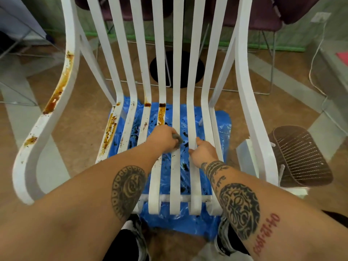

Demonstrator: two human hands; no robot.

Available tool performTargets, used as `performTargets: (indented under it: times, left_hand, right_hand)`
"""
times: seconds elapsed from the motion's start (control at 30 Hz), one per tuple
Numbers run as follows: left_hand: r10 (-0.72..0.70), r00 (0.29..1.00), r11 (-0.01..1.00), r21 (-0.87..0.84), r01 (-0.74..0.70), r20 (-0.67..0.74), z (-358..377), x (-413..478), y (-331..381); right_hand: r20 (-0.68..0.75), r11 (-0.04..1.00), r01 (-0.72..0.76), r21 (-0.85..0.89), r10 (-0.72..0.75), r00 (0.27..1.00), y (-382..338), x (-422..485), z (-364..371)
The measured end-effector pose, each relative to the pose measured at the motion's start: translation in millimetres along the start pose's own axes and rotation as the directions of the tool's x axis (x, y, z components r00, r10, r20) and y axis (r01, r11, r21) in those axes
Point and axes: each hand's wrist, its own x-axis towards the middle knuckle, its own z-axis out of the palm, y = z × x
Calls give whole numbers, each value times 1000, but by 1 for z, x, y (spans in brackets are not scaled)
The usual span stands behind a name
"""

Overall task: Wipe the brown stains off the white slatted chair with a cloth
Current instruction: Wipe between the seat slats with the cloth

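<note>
We are looking down over the white slatted chair (177, 72), which fills the middle of the frame with its back rising to the top edge. Our left hand (162, 137) is at the centre of the seat, its fingers (170, 131) curled round a small grey cloth (178, 138) and pressing it onto one of the middle slats. Just right of it, our right hand (204, 152) grips the next slat of the chair, thumb along the top and the other fingers tucked at its edge; how far they wrap under it we cannot tell.

Brown stains (162, 114) run down the slat just above the cloth, toward the seat's back bend. More brown smears mark the leftmost seat slat (110, 130) and the long curve of the armrest (60, 87) in the left of the frame. The slats to the right of our hands look white.

Under the seat lies a blue plastic sheet (223, 125) on the tan floor (81, 127), speckled with dark spots between the slats. At the right edge a brown perforated basket (301, 157) sits tilted, just beside the chair's right arm. Our shoes (134, 230) show at the bottom, at the near edge of the sheet. Dark purple chairs (267, 17) stand behind the chair's back at the top of the frame.
</note>
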Motion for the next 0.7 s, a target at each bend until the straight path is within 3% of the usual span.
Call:
performTargets:
  times: [0.1, 0.27, 0.37, 0.5, 0.63, 0.7]
  left_hand:
    - [-38, 990, 999, -43, 32, -133, 0, 5, -9]
    - [47, 995, 973, 222, -67, 91, 10, -10, -2]
    - [96, 979, 954, 264, -142, 181, 9, -20, 5]
    - [87, 968, 968, 208, -138, 235, 6, -33, 4]
    - [67, 998, 997, 39, -67, 9, 8, -40, -2]
    - [70, 998, 996, 54, -70, -2, 22, -48, 0]
  right_hand:
    - [14, 996, 27, -91, -26, 1000, 3, 0, 1]
    - [67, 970, 51, -237, -36, 997, 0, 5, -9]
    - [80, 955, 49, -292, -27, 996, -3, 5, -10]
    - [72, 955, 45, -293, -25, 997, -5, 1, -12]
    - [74, 956, 45, -289, -24, 997, -3, 0, -12]
    - [84, 949, 47, -310, -22, 996, -3, 0, -12]
